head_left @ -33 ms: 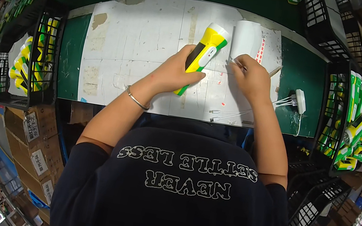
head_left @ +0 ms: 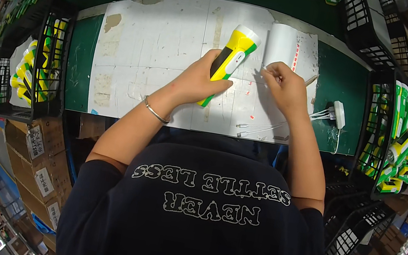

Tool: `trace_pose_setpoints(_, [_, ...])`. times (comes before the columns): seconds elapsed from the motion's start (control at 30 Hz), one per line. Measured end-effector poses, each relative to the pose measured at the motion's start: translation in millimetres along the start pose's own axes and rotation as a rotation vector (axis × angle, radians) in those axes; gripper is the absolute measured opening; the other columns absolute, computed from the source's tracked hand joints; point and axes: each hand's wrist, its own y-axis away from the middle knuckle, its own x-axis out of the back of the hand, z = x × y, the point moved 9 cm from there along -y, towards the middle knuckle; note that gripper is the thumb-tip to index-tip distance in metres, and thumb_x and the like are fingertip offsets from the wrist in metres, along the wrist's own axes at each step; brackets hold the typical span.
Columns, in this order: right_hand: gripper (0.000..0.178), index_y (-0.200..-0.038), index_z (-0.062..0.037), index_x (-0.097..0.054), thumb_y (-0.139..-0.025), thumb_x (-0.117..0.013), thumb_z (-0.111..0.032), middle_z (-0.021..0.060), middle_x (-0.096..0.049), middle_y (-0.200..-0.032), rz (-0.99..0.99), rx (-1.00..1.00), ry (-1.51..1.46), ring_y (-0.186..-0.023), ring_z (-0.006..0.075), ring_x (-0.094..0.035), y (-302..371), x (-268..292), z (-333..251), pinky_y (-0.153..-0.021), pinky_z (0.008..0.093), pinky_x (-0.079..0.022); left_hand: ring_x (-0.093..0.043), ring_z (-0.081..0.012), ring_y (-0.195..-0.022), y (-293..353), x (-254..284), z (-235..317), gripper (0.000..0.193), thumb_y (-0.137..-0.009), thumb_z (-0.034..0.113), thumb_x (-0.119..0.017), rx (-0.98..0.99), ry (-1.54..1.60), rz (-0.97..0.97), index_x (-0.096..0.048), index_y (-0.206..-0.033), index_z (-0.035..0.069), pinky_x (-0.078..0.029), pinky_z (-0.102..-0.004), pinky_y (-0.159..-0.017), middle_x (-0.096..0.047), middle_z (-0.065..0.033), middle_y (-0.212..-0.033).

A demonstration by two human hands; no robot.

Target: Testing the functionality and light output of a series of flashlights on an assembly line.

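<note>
A yellow and green flashlight [head_left: 232, 63] with a white head is held slantwise above a white work sheet [head_left: 154, 38], its head pointing up and to the right. The person's left hand [head_left: 198, 82] is wrapped round its lower body, fingers and thumb clamped on it. The head, body and pale switch panel look already joined; the underside is hidden, so I cannot tell its state. With the flashlight in hand rather than set aside, work on it appears unfinished. The right hand [head_left: 288, 90] is at the lower end of a curled white paper [head_left: 281, 46], thumb and forefinger near each other; whether they grip anything is unclear. Beside the paper runs a row of red marks [head_left: 295, 56]. Nearer the person lie white cables [head_left: 263, 129]. Black crates of similar flashlights flank the green table [head_left: 80, 69] on the left [head_left: 50, 113] and right [head_left: 382, 76].
</note>
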Motion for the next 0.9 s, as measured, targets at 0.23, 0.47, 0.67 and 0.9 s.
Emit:
trace_pose_setpoints(0.23, [0.022, -0.075, -0.0006, -0.063, -0.082, -0.065, -0.021, -0.0002, -0.058, -0.062, -0.173, -0.070, -0.450, -0.058, 0.0040, -0.046, 11, 4, -1, -0.053, 0.0201, -0.037, -0.052, -0.0204, -0.100, -10, -29, 17, 0.063, -0.076, 0.020, -0.067, -0.164, -0.082, -0.042, -0.036, -0.126, -0.001, -0.041, -0.0312, -0.087, -0.053, -0.0142, -0.107])
trace_pose_setpoints(0.47, [0.023, -0.074, -0.0021, -0.064, -0.082, -0.066, -0.023, -0.0005, -0.058, -0.064, -0.280, -0.179, -0.556, -0.059, 0.0031, -0.046, 17, 1, 8, -0.055, 0.0194, -0.036, -0.056, -0.0289, -0.094, 4, -31, 46, 0.060, -0.074, 0.015, -0.064, -0.455, -0.315, 0.157, -0.037, -0.125, 0.000, -0.045, -0.0346, -0.083, -0.051, -0.0176, -0.108])
trace_pose_setpoints(0.67, [0.020, -0.075, -0.0017, -0.062, -0.083, -0.065, -0.020, -0.0008, -0.057, -0.065, -0.243, -0.270, -0.687, -0.061, 0.0035, -0.048, 19, -18, 15, -0.058, 0.0183, -0.035, -0.056, -0.0351, -0.079, 11, -27, 46, 0.056, -0.074, 0.012, -0.061, -0.386, -0.479, 0.265, -0.039, -0.125, 0.006, -0.048, -0.0398, -0.067, -0.048, -0.0176, -0.095])
trace_pose_setpoints(0.9, [0.026, -0.066, -0.0013, -0.058, -0.081, -0.066, -0.021, -0.0017, -0.053, -0.057, -0.196, -0.159, -0.565, -0.052, 0.0038, -0.043, 27, -15, 6, -0.048, 0.0210, -0.034, -0.057, -0.0356, -0.084, -3, 12, 23, 0.055, -0.079, 0.021, -0.064, -0.250, -0.511, 0.442, -0.038, -0.123, 0.001, -0.049, -0.0412, -0.073, -0.049, -0.0193, -0.105])
